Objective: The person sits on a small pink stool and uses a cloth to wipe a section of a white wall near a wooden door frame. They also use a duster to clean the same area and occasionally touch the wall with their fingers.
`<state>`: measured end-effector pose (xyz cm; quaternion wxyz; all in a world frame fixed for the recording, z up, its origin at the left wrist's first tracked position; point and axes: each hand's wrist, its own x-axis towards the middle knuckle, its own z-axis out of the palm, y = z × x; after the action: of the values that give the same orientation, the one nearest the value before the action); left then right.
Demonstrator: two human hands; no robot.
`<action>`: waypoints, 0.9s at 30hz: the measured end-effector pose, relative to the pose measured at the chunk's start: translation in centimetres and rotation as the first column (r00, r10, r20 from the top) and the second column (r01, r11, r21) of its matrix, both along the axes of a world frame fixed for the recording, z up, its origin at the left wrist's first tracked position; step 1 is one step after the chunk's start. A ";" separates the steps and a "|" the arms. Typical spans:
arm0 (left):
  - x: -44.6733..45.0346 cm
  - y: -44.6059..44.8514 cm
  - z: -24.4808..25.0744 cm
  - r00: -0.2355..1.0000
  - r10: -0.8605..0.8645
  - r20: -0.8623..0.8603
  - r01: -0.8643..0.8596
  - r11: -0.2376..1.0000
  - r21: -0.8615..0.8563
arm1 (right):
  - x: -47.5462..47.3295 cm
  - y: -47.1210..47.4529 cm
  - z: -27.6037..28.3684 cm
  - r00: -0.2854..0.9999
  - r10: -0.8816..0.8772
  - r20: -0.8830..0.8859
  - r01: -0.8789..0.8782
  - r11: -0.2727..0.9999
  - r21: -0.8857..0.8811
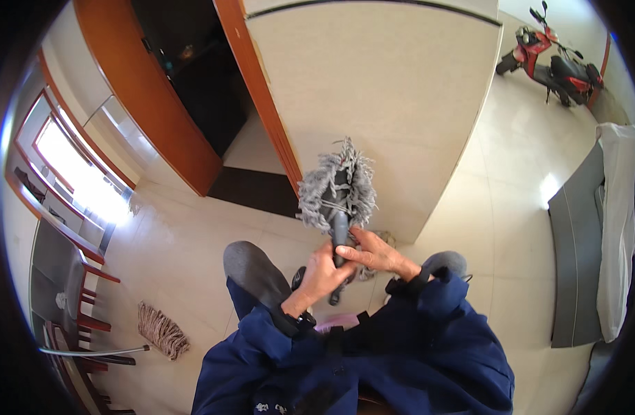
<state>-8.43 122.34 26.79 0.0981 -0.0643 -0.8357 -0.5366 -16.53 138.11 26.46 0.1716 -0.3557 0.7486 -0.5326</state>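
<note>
A grey duster with a shaggy yarn fringe points away from me, over the floor between my knees. Its dark grey plastic handle runs back toward my body. My left hand wraps the handle from the left side. From the right, my right hand grips it too, with the thumb lying across the top. Under the hands a dark rod-like end shows; whether it belongs to the same handle I cannot tell. More grey strands hang below my right hand, partly hidden.
A beige wall stands ahead, beside an open brown door. On the left floor lies a brown string mop head, near a metal pole and wooden chairs. To the right are a grey padded piece and a red scooter.
</note>
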 end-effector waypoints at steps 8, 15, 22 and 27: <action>-0.7 0.3 0.7 0.949 -0.306 0.069 0.308 0.951 -0.016 | 0.5 1.6 2.5 0.931 -0.019 0.365 0.161 0.918 -0.363; -2.4 -3.5 0.9 0.866 -0.437 0.243 0.470 0.877 -0.101 | -1.1 1.8 0.4 0.844 -0.050 0.533 -0.011 0.994 0.111; -3.4 -5.8 3.9 0.796 -0.537 0.278 0.597 0.774 -0.211 | -1.4 1.3 -3.4 0.529 0.119 0.840 0.058 0.983 -0.176; -7.4 -11.1 9.9 0.970 -0.232 -0.072 0.218 0.963 -0.158 | -1.6 1.5 -7.5 0.484 -0.102 0.869 0.207 0.978 -0.001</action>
<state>-15.88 111.28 36.65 0.0689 -0.1900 -0.8554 -0.4769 -18.10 139.56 19.00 0.4553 0.0185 0.5618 -0.6905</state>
